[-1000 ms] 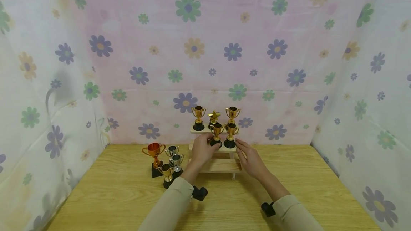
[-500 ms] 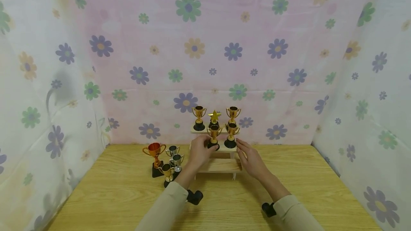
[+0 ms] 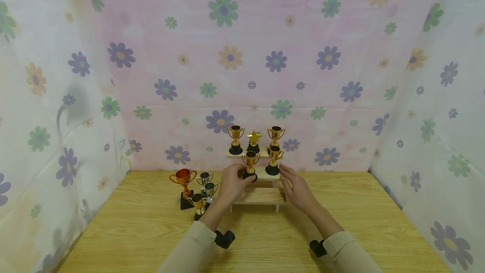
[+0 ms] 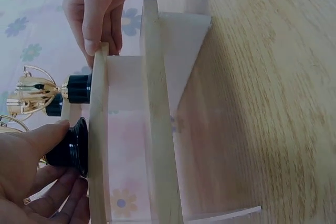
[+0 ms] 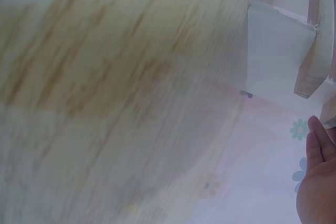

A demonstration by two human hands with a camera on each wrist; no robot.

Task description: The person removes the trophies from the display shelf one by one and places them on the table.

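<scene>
While the left hand (image 3: pixel 232 182) pinches its base: gold trophy (image 3: pixel 250 164) on the wooden stand's (image 3: pixel 261 197) middle step.
Left grip: fingers curled round the black base; best kept low, sliding level.
Right hand (image 3: pixel 297 187): fingers straight, steadying the step's edge.
Hazard: neighbouring trophy (image 3: pixel 273 159) close by.

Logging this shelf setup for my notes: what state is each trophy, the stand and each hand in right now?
Left hand: grips gold trophy's base.
Gold trophy: upright, middle step.
Second gold trophy: upright, untouched.
Right hand: fingers straight, touching stand's edge.
Wooden stand: upright on table.
Copper trophy: upright on table.
</scene>
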